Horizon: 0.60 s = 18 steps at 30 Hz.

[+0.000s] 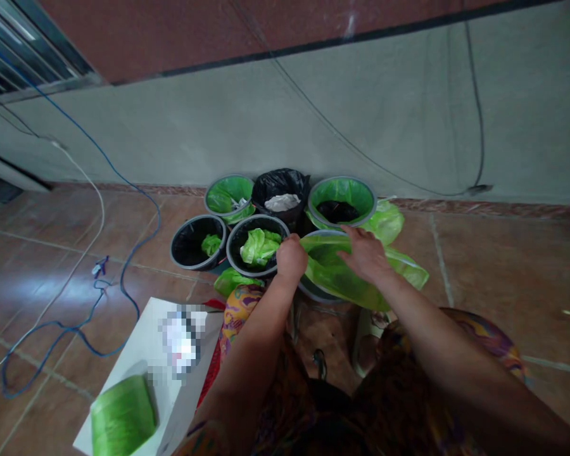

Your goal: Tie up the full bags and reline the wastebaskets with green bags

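A translucent green plastic bag point(346, 278) spreads over the nearest right-hand bin point(313, 292), covering much of its mouth. My left hand point(292, 256) is closed on the bag's left edge, beside the bin's rim. Over the bag's far right side lies my right hand point(367, 253), its fingers stretched out and apart against the plastic. Just left of my left hand stands a black-lined bin point(232, 256) with crumpled green plastic point(260, 247) in it. Behind my right hand is a green-lined bin point(342, 190) with something black inside.
More bins stand close by: a black-lined one point(185, 240), a green-lined one point(221, 190) and a black-bagged one point(280, 180) against the wall. A white box point(137, 335) at lower left bears a green bundle point(123, 415). A blue cable point(128, 278) loops across the tiles.
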Motion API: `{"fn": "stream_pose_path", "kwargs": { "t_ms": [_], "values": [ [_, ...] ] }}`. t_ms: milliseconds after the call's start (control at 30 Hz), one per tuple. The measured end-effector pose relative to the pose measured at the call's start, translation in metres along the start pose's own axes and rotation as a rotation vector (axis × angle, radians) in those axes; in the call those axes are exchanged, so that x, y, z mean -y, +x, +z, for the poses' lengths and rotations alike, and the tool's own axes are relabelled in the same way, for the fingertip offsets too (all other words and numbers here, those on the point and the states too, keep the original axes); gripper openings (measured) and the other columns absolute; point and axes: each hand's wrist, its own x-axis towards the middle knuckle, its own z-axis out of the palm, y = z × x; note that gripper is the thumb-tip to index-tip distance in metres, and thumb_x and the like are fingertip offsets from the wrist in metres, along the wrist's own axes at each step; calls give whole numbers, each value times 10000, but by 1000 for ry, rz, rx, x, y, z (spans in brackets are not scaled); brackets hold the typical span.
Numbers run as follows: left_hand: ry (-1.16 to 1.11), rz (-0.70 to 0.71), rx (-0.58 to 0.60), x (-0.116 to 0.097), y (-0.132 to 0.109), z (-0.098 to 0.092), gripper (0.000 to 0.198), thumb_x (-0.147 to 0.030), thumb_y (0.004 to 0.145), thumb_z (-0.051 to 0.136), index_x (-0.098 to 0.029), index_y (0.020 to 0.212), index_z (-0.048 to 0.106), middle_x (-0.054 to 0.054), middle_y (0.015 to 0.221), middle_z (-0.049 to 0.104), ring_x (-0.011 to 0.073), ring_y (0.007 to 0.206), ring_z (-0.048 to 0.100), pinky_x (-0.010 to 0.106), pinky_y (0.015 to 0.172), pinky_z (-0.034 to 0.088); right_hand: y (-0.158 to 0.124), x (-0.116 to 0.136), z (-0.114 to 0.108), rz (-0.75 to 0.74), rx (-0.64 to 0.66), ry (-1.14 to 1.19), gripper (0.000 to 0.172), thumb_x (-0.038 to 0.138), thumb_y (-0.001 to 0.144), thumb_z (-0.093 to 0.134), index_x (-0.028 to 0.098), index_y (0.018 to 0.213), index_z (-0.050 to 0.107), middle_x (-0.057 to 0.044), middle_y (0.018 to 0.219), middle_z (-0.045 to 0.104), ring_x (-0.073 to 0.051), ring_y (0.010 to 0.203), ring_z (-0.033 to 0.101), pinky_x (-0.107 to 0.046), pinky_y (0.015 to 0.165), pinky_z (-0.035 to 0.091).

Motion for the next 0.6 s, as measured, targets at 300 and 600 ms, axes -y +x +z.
{"fn": "stream_pose_path", "kwargs": {
  "t_ms": [300,600],
  "values": [
    [71,-46,-40,23,16,-5,322,-122,937,413,-158,1079,700,127,1048,737,221,995,703,287,868,508,10,-18,-4,212,123,-30,349,314,987,423,189,1073,737,-122,1032,744,-248,966,680,-307,790,466],
    [269,88,162,2,46,-3,418,-119,856,509,-136,1263,606,182,1237,653,331,1204,608,477,1006,467,14,-63,25,326,269,94,315,324,968,470,179,1000,749,-97,997,751,-203,909,688,-250,686,436]
  ]
}}
